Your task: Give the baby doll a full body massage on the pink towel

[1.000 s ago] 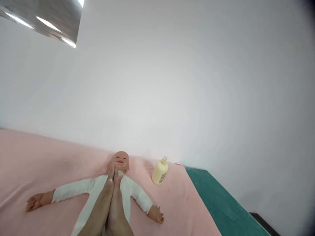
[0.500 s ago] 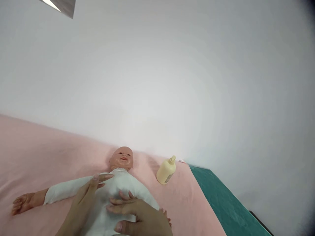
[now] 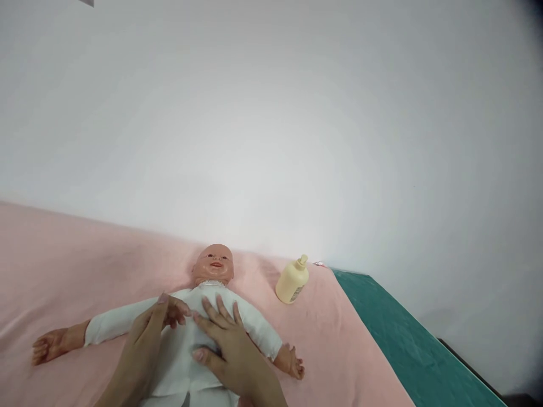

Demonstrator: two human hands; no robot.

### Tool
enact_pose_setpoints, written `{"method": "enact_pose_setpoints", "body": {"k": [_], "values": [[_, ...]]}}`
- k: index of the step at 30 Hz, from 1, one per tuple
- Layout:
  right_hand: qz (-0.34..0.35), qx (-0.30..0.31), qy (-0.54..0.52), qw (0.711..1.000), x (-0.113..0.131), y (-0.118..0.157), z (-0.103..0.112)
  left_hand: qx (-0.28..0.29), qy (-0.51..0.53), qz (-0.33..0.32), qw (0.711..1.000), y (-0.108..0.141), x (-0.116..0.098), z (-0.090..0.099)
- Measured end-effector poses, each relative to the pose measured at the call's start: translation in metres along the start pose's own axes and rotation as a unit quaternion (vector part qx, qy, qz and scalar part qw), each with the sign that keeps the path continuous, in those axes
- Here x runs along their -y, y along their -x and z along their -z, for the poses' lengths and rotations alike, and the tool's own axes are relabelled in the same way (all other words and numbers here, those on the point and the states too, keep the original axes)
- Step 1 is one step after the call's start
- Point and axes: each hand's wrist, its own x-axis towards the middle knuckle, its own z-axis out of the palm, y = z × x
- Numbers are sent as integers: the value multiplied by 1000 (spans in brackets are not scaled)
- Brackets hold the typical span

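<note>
Fingers (image 3: 215, 314) fanned wide, my right hand (image 3: 240, 356) lies palm down over the chest of the baby doll (image 3: 180, 347), gripping nothing; whether the whole palm touches, I cannot tell. My left hand (image 3: 146, 339) is edge-on at the doll's chest below the shoulder on my left, thumb uppermost, its fingers loosely bent and parted, pinching nothing that I can see.

I judge the step in hand to be light hand contact on the doll's front, over its white long-sleeved garment (image 3: 172, 364). A next move from here would call for soft, even pressure, and for turning the left palm down if both are to lie flat.

The doll is face up on the pink sheet (image 3: 348, 345), its head pointing away from me toward the wall (image 3: 271, 141). Its long axis runs away from me, leaning slightly right, with both arms flung out sideways. A yellow pump bottle (image 3: 292, 282) stands right of the doll's head.
</note>
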Motion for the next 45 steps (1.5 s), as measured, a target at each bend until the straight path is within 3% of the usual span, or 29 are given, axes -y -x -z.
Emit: {"method": "enact_pose_setpoints", "body": {"k": [2, 4, 6, 8, 10, 11, 17, 20, 23, 28, 35, 38, 41, 43, 45], "values": [[-21, -24, 7, 999, -7, -3, -3, 30, -41, -24, 998, 3, -6, -3], [-46, -50, 8, 998, -15, -3, -4, 97, -102, -78, 987, 8, -15, -7], [-72, -56, 9, 996, -24, -2, -2, 207, -161, -167, 951, 14, -25, -12], [-91, -45, 14, 995, -32, 1, 3, 314, -199, -250, 894, 20, -32, -16], [-108, -39, 26, 993, -37, 4, 8, 373, -222, -288, 853, 23, -35, -18], [-115, -38, 32, 992, -38, 6, 10, 378, -230, -295, 847, 23, -34, -18], [-114, -32, 38, 992, -39, 7, 13, 362, -320, -313, 818, 14, -14, -11], [-111, -37, 40, 992, -40, 7, 11, 310, -386, -313, 811, 5, 0, -11], [-112, -43, 41, 992, -39, 6, 11, 231, -425, -298, 822, -4, 17, -10], [-114, -42, 45, 992, -37, 7, 11, 120, -415, -239, 870, -13, 42, -4], [-116, -59, 54, 990, -31, 6, 12, 40, -387, -228, 893, -20, 61, -1], [-57, -56, 40, 996, -13, 10, 13, 32, -395, -276, 876, -30, 74, 5], [76, -5, -36, 996, 9, 15, 7, 35, -443, -317, 838, -41, 83, 13], [123, 29, -83, 988, 17, 16, -1, 37, -492, -313, 812, -43, 84, 15], [129, 41, -102, 986, 18, 14, -8, 36, -531, -296, 793, -40, 79, 16]]}}
